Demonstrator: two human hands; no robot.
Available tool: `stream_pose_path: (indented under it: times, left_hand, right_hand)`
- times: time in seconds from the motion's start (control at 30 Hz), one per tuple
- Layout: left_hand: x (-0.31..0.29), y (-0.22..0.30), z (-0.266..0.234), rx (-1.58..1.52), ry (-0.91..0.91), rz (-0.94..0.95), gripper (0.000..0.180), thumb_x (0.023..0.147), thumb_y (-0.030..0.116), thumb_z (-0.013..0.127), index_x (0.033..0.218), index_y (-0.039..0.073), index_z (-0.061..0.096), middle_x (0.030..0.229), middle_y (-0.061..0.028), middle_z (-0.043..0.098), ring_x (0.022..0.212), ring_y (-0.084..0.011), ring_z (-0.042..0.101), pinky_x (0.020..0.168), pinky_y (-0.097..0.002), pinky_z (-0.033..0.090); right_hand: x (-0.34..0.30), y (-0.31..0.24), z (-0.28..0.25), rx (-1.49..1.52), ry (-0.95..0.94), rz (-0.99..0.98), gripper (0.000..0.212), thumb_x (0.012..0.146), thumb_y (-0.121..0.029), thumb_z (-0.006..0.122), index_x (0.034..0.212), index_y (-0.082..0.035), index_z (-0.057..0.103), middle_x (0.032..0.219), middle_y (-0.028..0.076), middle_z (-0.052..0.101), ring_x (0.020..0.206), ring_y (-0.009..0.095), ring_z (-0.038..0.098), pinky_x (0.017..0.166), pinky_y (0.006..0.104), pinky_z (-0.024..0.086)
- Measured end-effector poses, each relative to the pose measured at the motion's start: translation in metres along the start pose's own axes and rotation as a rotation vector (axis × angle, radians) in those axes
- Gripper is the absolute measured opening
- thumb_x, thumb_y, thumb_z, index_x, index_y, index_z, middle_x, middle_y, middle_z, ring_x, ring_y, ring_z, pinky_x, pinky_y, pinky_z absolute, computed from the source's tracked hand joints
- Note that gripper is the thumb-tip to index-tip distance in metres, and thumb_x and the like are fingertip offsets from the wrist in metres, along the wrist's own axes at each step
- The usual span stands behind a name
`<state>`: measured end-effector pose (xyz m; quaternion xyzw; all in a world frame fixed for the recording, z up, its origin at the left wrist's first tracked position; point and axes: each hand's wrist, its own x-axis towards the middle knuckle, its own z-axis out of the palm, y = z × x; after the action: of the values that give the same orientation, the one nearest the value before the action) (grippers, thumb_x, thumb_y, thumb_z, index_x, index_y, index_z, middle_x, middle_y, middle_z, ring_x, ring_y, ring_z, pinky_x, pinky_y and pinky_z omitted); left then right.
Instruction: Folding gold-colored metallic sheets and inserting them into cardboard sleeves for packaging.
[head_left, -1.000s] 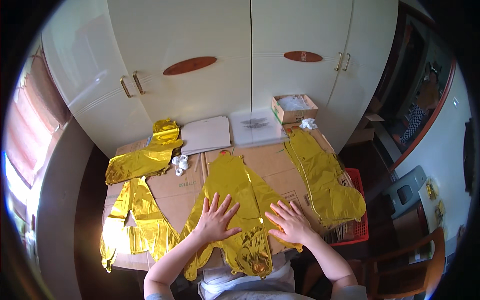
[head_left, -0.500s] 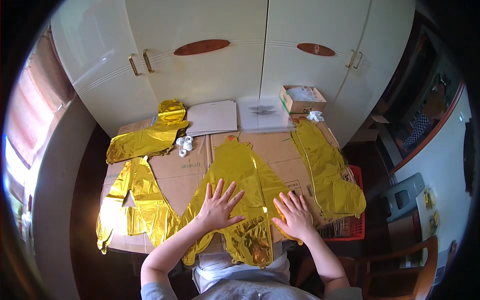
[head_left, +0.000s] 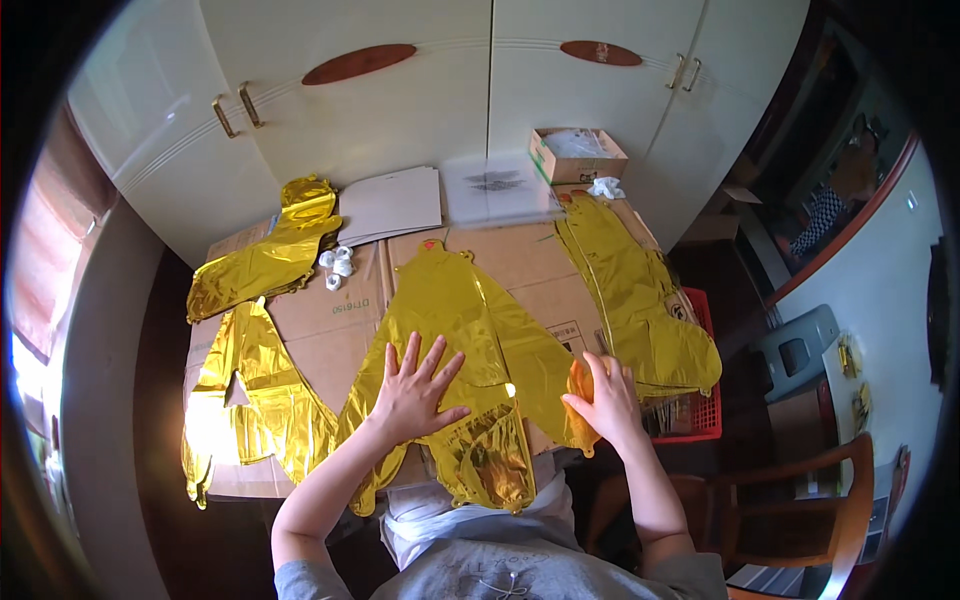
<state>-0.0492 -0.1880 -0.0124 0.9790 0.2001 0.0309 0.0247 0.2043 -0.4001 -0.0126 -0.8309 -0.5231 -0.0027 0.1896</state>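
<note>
Plainly, the gold foil piece (head_left: 440, 310) lies in the middle of the cardboard sheet (head_left: 325, 340), just before my body, its lower end reaching past the near edge. My left hand (head_left: 415, 390) rests flat upon it, fingers spread, grasping nothing. My right hand (head_left: 608, 402) is bent at its lower right part, where the foil rises beside my thumb; whether I pinch it, I cannot tell. I judge this foil to be very light, soft and slippery, easy to crease and perhaps to tear. Therefore it is better to take it by the border, gently and without nails, with the other palm pressing the middle. At left lies another gold foil shape (head_left: 275, 400), at right a gold foil stack (head_left: 650, 310). Farther away are white rolls (head_left: 338, 262), grey boards (head_left: 392, 203) and an open box (head_left: 592, 170); a red basket (head_left: 708, 410) stands at the right side.
</note>
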Motion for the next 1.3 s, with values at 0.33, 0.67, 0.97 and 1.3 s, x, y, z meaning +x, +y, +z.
stream_pose_path:
  times: [0.33, 0.67, 0.97, 1.3]
  left_hand:
    - [-0.008, -0.001, -0.004, -0.004, -0.011, -0.007, 0.086, 0.084, 0.073, 0.049, 0.150, 0.019, 0.036, 0.155, -0.0197, 0.030, 0.142, -0.0511, 0.020, 0.108, -0.0724, 0.016]
    - [-0.010, -0.003, -0.002, -0.008, -0.007, -0.016, 0.086, 0.084, 0.073, 0.049, 0.150, 0.019, 0.037, 0.154, -0.0201, 0.030, 0.142, -0.0510, 0.020, 0.108, -0.0727, 0.015]
    - [-0.005, -0.010, -0.007, -0.357, 0.254, -0.099, 0.068, 0.090, 0.041, 0.063, 0.143, 0.004, 0.040, 0.132, -0.0195, 0.056, 0.123, -0.0359, 0.052, 0.103, -0.0445, 0.042]
    - [0.018, 0.004, -0.008, -0.958, 0.091, -0.336, 0.064, 0.081, 0.009, 0.071, 0.140, 0.009, 0.045, 0.061, -0.0019, 0.050, 0.056, -0.0107, 0.048, 0.056, -0.0281, 0.043]
  right_hand:
    - [-0.002, 0.016, 0.012, 0.291, 0.052, -0.033, 0.070, 0.080, -0.020, 0.077, 0.138, -0.007, 0.042, 0.129, 0.022, 0.055, 0.113, 0.038, 0.058, 0.092, 0.0457, 0.050]
    - [-0.012, -0.006, -0.008, 0.882, 0.099, 0.138, 0.056, 0.082, -0.005, 0.073, 0.133, -0.005, 0.050, 0.094, 0.010, 0.065, 0.078, 0.014, 0.061, 0.066, 0.0276, 0.048]
    - [-0.020, -0.127, -0.010, 0.500, 0.199, -0.410, 0.044, 0.082, -0.006, 0.072, 0.124, -0.007, 0.059, 0.083, 0.007, 0.063, 0.068, 0.019, 0.062, 0.064, 0.0309, 0.054]
    - [-0.022, -0.144, 0.020, 0.668, 0.085, -0.497, 0.048, 0.087, -0.025, 0.071, 0.127, -0.004, 0.055, 0.095, 0.009, 0.065, 0.087, 0.023, 0.065, 0.078, 0.0316, 0.054]
